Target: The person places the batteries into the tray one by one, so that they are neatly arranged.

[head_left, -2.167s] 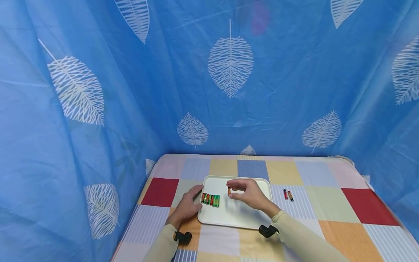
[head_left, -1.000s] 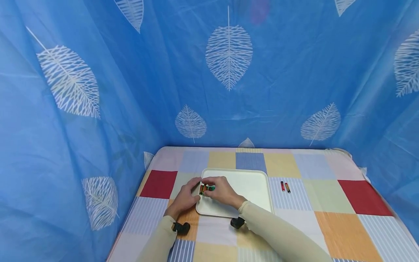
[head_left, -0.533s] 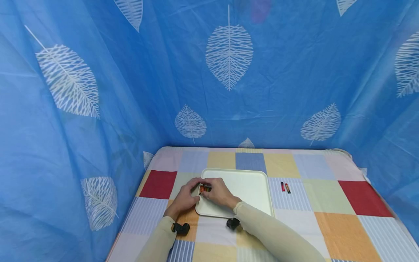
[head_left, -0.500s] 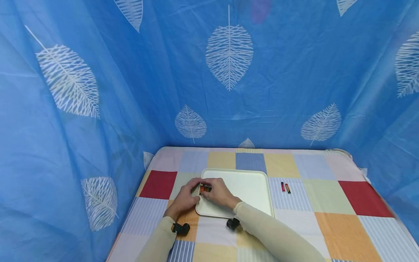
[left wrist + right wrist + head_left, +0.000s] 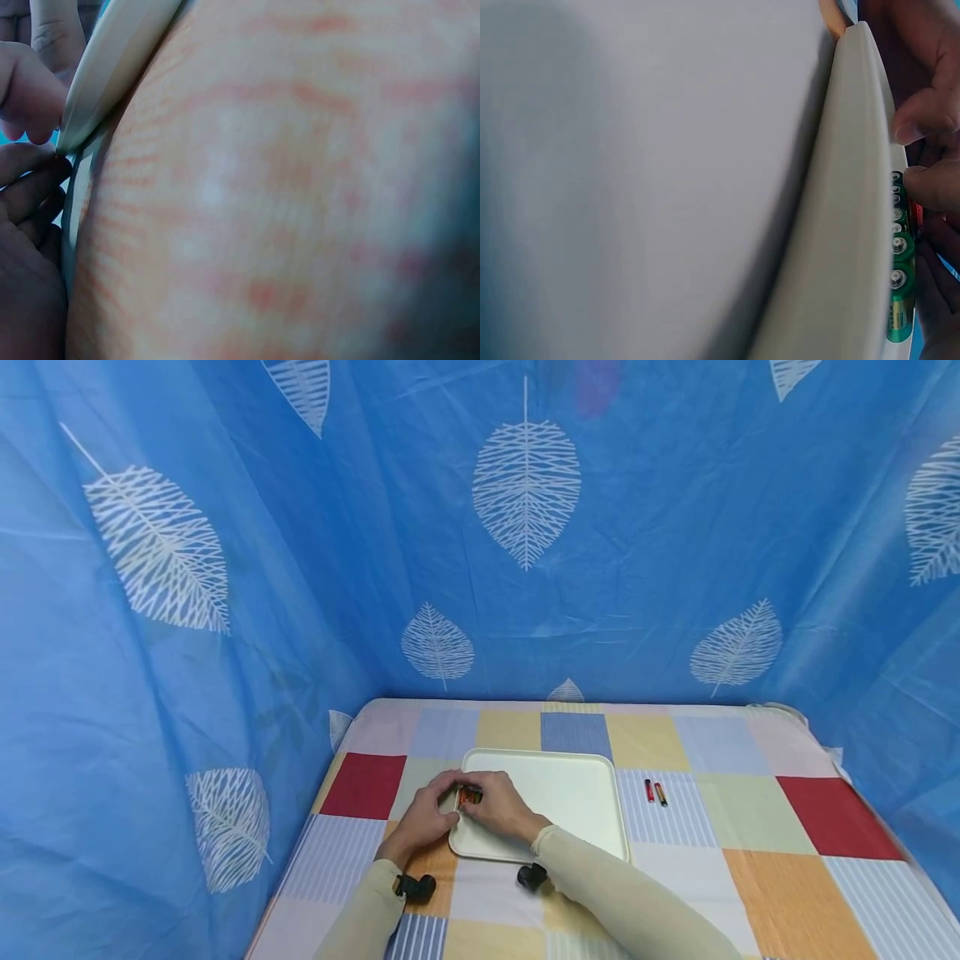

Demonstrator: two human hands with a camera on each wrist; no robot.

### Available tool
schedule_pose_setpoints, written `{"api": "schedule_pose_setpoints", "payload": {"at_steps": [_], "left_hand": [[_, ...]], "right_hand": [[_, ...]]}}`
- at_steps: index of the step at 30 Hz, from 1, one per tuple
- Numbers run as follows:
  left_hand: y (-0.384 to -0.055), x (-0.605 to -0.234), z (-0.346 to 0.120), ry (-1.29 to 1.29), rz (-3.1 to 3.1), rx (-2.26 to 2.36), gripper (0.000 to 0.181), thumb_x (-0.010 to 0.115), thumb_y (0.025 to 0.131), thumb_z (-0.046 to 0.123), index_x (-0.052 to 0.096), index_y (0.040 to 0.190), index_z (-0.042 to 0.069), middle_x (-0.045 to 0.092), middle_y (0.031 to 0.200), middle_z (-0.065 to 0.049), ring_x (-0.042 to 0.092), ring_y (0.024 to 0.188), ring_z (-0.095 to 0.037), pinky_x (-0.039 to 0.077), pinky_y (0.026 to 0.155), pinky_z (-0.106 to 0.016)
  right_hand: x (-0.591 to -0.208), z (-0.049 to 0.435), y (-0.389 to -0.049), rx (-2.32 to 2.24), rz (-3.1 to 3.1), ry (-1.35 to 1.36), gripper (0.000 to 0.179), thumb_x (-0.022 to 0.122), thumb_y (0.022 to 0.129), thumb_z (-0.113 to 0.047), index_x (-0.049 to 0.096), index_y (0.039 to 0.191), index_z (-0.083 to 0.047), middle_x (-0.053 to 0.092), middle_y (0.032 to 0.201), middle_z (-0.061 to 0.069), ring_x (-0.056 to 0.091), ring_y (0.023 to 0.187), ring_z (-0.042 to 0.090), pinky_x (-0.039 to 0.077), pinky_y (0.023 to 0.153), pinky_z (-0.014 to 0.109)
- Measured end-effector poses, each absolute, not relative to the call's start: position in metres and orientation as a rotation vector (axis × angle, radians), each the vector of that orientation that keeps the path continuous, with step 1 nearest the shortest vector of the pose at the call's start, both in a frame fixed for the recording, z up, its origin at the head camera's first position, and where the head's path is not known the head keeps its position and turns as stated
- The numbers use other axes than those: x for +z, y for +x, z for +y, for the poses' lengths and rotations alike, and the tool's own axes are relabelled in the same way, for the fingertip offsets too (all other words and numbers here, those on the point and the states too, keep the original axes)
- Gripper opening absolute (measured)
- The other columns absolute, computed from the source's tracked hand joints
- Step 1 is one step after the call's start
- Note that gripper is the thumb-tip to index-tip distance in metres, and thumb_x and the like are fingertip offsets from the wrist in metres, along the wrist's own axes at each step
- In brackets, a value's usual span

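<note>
Resting on the left end of a shallow cream plastic tray point(image 5: 577, 785), itself lying on a table under a patchwork checked cloth point(image 5: 720, 827): both hands. Left hand point(image 5: 424, 812) curling at the tray's left rim, fingertips touching the edge; whether gripping it, cannot tell. Right hand point(image 5: 497, 804) lying inside the tray, fingers bent down over a row of small cylindrical batteries, green and red-orange point(image 5: 469, 794), touching them; a real pinch, cannot tell. Row lying side by side just inside the left rim, between the two hands. In the right wrist view, showing green battery ends point(image 5: 898, 259) lined along the rim under the fingertips point(image 5: 930, 184). Lying apart on a striped square right of the tray: two loose red and orange batteries point(image 5: 655, 791). Hanging behind: blue curtain with white leaf prints point(image 5: 525, 485).
</note>
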State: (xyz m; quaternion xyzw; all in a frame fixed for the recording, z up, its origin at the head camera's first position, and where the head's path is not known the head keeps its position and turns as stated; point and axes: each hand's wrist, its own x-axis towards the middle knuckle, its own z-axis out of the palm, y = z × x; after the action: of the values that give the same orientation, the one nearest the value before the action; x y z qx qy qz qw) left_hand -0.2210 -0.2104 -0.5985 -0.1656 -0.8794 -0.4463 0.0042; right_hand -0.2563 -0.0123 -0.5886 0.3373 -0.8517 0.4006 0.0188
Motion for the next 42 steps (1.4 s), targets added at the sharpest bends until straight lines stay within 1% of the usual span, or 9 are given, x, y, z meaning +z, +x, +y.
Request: {"api": "schedule_pose_setpoints", "payload": {"at_steps": [5, 8, 11, 14, 20, 25, 30, 37, 42], "left_hand": [[-0.221, -0.599, -0.211, -0.520, -2.744, -1.377, 0.073, 0.069, 0.082, -0.007, 0.062, 0.152, 0.009, 0.059, 0.160, -0.017, 0.052, 0.152, -0.039, 0.040, 0.126, -0.061], [-0.222, -0.599, -0.210, -0.497, -2.754, -1.381, 0.074, 0.069, 0.082, -0.006, 0.061, 0.154, 0.009, 0.059, 0.160, -0.017, 0.052, 0.152, -0.039, 0.039, 0.127, -0.061], [-0.222, -0.601, -0.209, -0.465, -2.777, -1.390, 0.076, 0.070, 0.083, -0.004, 0.058, 0.157, 0.006, 0.057, 0.161, -0.018, 0.051, 0.153, -0.039, 0.038, 0.127, -0.062], [-0.222, -0.603, -0.209, -0.446, -2.793, -1.393, 0.077, 0.071, 0.084, -0.003, 0.055, 0.159, 0.003, 0.055, 0.163, -0.020, 0.050, 0.154, -0.040, 0.037, 0.128, -0.064], [-0.221, -0.601, -0.207, -0.416, -2.808, -1.422, 0.078, 0.071, 0.085, 0.000, 0.052, 0.161, 0.001, 0.051, 0.166, -0.022, 0.045, 0.157, -0.044, 0.033, 0.129, -0.066], [-0.219, -0.598, -0.206, -0.395, -2.825, -1.429, 0.079, 0.071, 0.084, 0.000, 0.051, 0.161, 0.000, 0.050, 0.167, -0.022, 0.042, 0.159, -0.044, 0.031, 0.130, -0.065], [-0.220, -0.597, -0.206, -0.384, -2.821, -1.434, 0.080, 0.071, 0.083, -0.002, 0.052, 0.160, -0.001, 0.051, 0.166, -0.022, 0.043, 0.159, -0.043, 0.033, 0.130, -0.064], [-0.224, -0.599, -0.207, -0.413, -2.805, -1.430, 0.080, 0.071, 0.083, -0.003, 0.052, 0.160, -0.001, 0.050, 0.166, -0.022, 0.043, 0.159, -0.042, 0.033, 0.130, -0.065], [-0.219, -0.603, -0.206, -0.401, -2.817, -1.408, 0.079, 0.071, 0.083, -0.001, 0.052, 0.160, 0.000, 0.050, 0.167, -0.024, 0.042, 0.159, -0.045, 0.033, 0.129, -0.066]], "right_hand": [[-0.588, -0.010, -0.256, 1.260, -2.633, 1.053, 0.048, 0.086, 0.091, -0.009, 0.076, 0.137, -0.006, 0.078, 0.135, 0.010, 0.074, 0.127, 0.025, 0.059, 0.110, 0.042], [-0.587, -0.006, -0.256, 1.296, -2.623, 1.048, 0.048, 0.087, 0.090, -0.009, 0.076, 0.137, -0.006, 0.079, 0.134, 0.010, 0.075, 0.123, 0.024, 0.060, 0.107, 0.042], [-0.585, 0.002, -0.256, 1.342, -2.633, 1.031, 0.048, 0.087, 0.091, -0.010, 0.075, 0.137, -0.004, 0.079, 0.133, 0.010, 0.077, 0.121, 0.026, 0.062, 0.104, 0.042], [-0.580, 0.011, -0.257, 1.390, -2.661, 1.005, 0.048, 0.087, 0.092, -0.013, 0.075, 0.138, -0.003, 0.078, 0.135, 0.010, 0.077, 0.120, 0.028, 0.062, 0.103, 0.044], [-0.574, 0.034, -0.258, 1.461, -2.649, 1.004, 0.048, 0.087, 0.091, -0.011, 0.075, 0.137, 0.000, 0.078, 0.135, 0.012, 0.077, 0.119, 0.032, 0.062, 0.104, 0.045], [-0.572, 0.054, -0.256, 1.543, -2.623, 0.997, 0.047, 0.087, 0.091, -0.010, 0.074, 0.135, 0.003, 0.077, 0.135, 0.016, 0.076, 0.123, 0.033, 0.061, 0.107, 0.042], [-0.571, 0.076, -0.256, 1.580, -2.631, 0.946, 0.048, 0.087, 0.092, -0.013, 0.075, 0.135, 0.002, 0.078, 0.135, 0.015, 0.076, 0.123, 0.032, 0.061, 0.107, 0.038], [-0.567, 0.108, -0.254, 1.573, -2.642, 0.901, 0.049, 0.088, 0.093, -0.018, 0.075, 0.136, -0.001, 0.079, 0.132, 0.012, 0.077, 0.119, 0.036, 0.061, 0.105, 0.042], [-0.567, 0.130, -0.247, 1.610, -2.615, 0.906, 0.048, 0.088, 0.092, -0.015, 0.075, 0.133, 0.003, 0.079, 0.129, 0.020, 0.077, 0.117, 0.042, 0.062, 0.103, 0.042]]}}
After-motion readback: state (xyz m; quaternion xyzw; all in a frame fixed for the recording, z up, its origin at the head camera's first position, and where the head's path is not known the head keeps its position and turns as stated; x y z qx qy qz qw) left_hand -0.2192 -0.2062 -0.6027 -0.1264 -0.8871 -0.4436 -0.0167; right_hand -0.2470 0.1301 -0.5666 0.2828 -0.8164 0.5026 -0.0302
